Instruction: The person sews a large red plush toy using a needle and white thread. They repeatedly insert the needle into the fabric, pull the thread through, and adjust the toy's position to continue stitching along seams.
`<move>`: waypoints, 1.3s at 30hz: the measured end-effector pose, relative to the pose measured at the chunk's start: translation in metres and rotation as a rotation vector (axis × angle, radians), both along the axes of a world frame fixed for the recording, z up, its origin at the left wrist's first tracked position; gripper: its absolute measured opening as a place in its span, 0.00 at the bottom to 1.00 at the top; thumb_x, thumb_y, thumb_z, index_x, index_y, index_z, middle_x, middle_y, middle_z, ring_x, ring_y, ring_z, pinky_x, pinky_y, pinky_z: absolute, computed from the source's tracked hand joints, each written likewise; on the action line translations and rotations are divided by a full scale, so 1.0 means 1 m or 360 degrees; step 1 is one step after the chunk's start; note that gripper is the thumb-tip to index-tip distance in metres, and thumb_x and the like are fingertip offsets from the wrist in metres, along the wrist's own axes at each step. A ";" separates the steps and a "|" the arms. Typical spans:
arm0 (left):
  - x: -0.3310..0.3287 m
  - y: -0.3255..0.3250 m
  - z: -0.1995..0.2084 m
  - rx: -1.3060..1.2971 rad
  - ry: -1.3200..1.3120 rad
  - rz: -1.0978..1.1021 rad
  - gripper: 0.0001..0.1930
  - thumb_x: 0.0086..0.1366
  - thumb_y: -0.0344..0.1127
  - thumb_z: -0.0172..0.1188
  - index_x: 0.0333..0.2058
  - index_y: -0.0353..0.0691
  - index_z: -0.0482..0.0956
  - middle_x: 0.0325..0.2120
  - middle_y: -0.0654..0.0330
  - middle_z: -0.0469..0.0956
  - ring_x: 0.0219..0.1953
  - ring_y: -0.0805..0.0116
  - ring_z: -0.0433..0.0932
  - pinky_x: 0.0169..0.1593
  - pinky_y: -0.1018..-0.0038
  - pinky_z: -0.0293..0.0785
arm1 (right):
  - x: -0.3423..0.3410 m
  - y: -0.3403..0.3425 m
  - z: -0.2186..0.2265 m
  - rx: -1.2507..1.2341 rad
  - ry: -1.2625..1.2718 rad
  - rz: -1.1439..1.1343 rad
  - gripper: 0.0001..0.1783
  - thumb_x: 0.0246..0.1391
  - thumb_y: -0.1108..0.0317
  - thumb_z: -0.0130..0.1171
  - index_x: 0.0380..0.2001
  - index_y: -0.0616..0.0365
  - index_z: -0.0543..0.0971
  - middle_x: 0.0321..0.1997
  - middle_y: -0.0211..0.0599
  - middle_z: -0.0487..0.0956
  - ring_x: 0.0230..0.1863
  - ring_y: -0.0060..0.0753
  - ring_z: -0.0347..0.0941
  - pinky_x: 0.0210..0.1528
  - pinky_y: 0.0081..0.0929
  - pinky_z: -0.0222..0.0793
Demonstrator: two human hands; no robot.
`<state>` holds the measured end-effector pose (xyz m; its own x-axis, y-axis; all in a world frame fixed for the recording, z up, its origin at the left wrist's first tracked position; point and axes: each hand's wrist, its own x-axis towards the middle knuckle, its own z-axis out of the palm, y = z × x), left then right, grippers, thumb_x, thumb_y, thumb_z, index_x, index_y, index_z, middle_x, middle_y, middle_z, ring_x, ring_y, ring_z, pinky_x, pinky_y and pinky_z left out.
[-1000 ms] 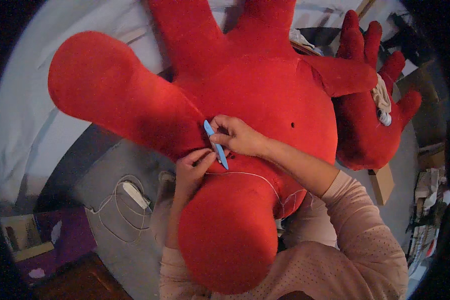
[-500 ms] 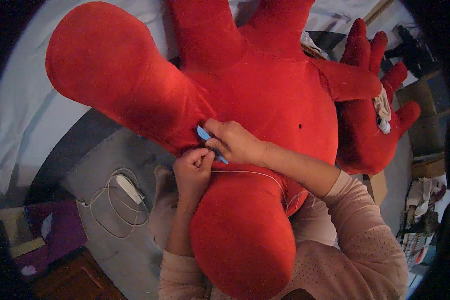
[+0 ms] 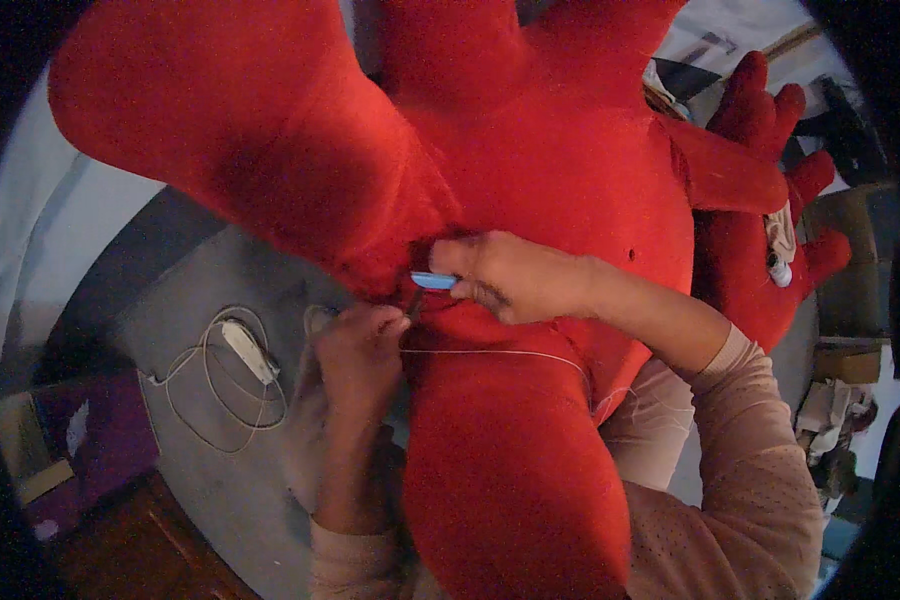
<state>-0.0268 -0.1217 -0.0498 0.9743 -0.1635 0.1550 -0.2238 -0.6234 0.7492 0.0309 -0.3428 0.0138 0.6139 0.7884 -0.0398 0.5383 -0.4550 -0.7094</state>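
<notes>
A large red plush figure [image 3: 560, 180] with thick rounded limbs fills the middle of the view. My right hand [image 3: 520, 275] is closed around a small blue-handled tool [image 3: 434, 281], held over a fold between two limbs. The tool's narrow dark end points down toward my left fingers; its exact kind is unclear. Beside that fold, my left hand [image 3: 360, 350] pinches its fingertips together. From it a white thread [image 3: 490, 351] runs rightward across the lower limb [image 3: 510, 470] to a loose tangle near its right side. What lies inside the pinch is mostly hidden.
On the grey floor at left lies a white power strip [image 3: 250, 350] with a looped cord. A purple box [image 3: 105, 440] and brown wooden furniture [image 3: 160, 540] stand at lower left. Another red plush piece [image 3: 740, 260] with finger-like ends sits at right, near cardboard boxes [image 3: 850, 360].
The plush figure appears larger and its upper left limb sits higher. The blue-handled tool has turned more level, and my right hand has shifted slightly right. My left hand has moved left and down.
</notes>
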 end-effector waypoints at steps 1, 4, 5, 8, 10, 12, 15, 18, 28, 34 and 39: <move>0.000 0.004 -0.006 -0.0050 -0.0071 0.0063 0.06 0.51 0.33 0.66 0.27 0.40 0.81 0.22 0.54 0.76 0.25 0.57 0.76 0.29 0.66 0.69 | 0.000 0.003 -0.006 0.0167 -0.0013 -0.0039 0.09 0.52 0.77 0.51 0.36 0.62 0.65 0.26 0.49 0.69 0.29 0.59 0.68 0.29 0.44 0.62; -0.004 0.009 0.008 -0.0072 0.0161 0.0282 0.08 0.52 0.35 0.66 0.31 0.39 0.82 0.21 0.55 0.77 0.24 0.60 0.75 0.29 0.67 0.69 | 0.000 0.025 -0.021 0.0495 -0.0012 -0.0148 0.07 0.56 0.75 0.48 0.38 0.62 0.66 0.26 0.46 0.69 0.27 0.54 0.68 0.28 0.40 0.63; -0.004 0.011 0.011 -0.0118 0.0275 0.0345 0.09 0.53 0.35 0.66 0.33 0.39 0.82 0.21 0.55 0.77 0.23 0.61 0.75 0.29 0.68 0.69 | 0.001 0.032 -0.020 0.0468 -0.0009 -0.0179 0.06 0.58 0.74 0.48 0.39 0.62 0.66 0.25 0.44 0.68 0.26 0.51 0.68 0.27 0.38 0.63; -0.004 0.018 0.010 -0.0358 0.0559 0.0514 0.12 0.53 0.37 0.66 0.36 0.39 0.82 0.21 0.55 0.77 0.22 0.64 0.73 0.28 0.69 0.68 | 0.001 0.044 -0.015 0.0558 -0.0095 -0.0462 0.06 0.60 0.71 0.48 0.39 0.60 0.67 0.23 0.39 0.68 0.23 0.39 0.68 0.27 0.31 0.65; -0.008 0.022 0.012 -0.0212 0.0598 0.0487 0.11 0.54 0.39 0.65 0.35 0.40 0.83 0.22 0.53 0.78 0.23 0.60 0.75 0.29 0.66 0.70 | 0.003 0.048 -0.004 0.0595 -0.0113 -0.0633 0.05 0.61 0.69 0.48 0.38 0.59 0.68 0.22 0.33 0.68 0.23 0.25 0.66 0.27 0.25 0.65; -0.015 0.021 0.009 0.0048 0.0645 0.0332 0.11 0.55 0.41 0.64 0.33 0.41 0.84 0.23 0.51 0.79 0.25 0.56 0.77 0.31 0.63 0.71 | 0.001 0.050 0.006 0.0581 -0.0128 -0.0608 0.04 0.62 0.70 0.47 0.38 0.59 0.68 0.22 0.34 0.69 0.23 0.24 0.66 0.26 0.25 0.65; -0.023 0.022 0.019 0.0406 0.0759 0.0043 0.11 0.56 0.44 0.62 0.30 0.43 0.84 0.24 0.49 0.79 0.29 0.49 0.78 0.34 0.58 0.73 | -0.008 0.053 -0.003 0.0569 -0.0180 -0.0538 0.04 0.62 0.72 0.46 0.37 0.60 0.68 0.23 0.34 0.70 0.23 0.23 0.66 0.26 0.24 0.65; -0.023 0.025 0.022 0.0335 0.0824 0.0023 0.11 0.57 0.44 0.60 0.28 0.43 0.84 0.24 0.48 0.79 0.31 0.46 0.78 0.36 0.56 0.73 | -0.013 0.057 -0.011 0.0436 0.0078 -0.0570 0.03 0.61 0.73 0.46 0.37 0.61 0.68 0.23 0.34 0.71 0.23 0.22 0.66 0.26 0.23 0.65; -0.033 0.026 0.002 0.0292 0.0387 0.0007 0.09 0.54 0.39 0.60 0.24 0.40 0.82 0.21 0.49 0.77 0.28 0.46 0.77 0.35 0.54 0.73 | -0.015 0.066 -0.036 0.0186 0.0356 -0.0535 0.03 0.60 0.74 0.47 0.32 0.62 0.68 0.21 0.32 0.71 0.24 0.22 0.65 0.27 0.26 0.63; -0.032 0.028 0.002 0.0372 0.0455 0.0011 0.08 0.54 0.38 0.61 0.26 0.41 0.83 0.22 0.49 0.78 0.29 0.47 0.77 0.36 0.56 0.74 | -0.017 0.075 -0.036 0.0059 0.0374 -0.0497 0.03 0.57 0.75 0.49 0.30 0.62 0.68 0.19 0.35 0.69 0.24 0.26 0.65 0.28 0.29 0.64; -0.031 0.027 0.001 0.0284 0.0476 -0.0009 0.08 0.53 0.37 0.61 0.25 0.39 0.82 0.23 0.49 0.78 0.28 0.47 0.78 0.36 0.55 0.74 | -0.015 0.071 -0.041 0.0018 0.0383 -0.0480 0.02 0.56 0.75 0.50 0.30 0.62 0.69 0.19 0.36 0.70 0.24 0.27 0.65 0.28 0.30 0.64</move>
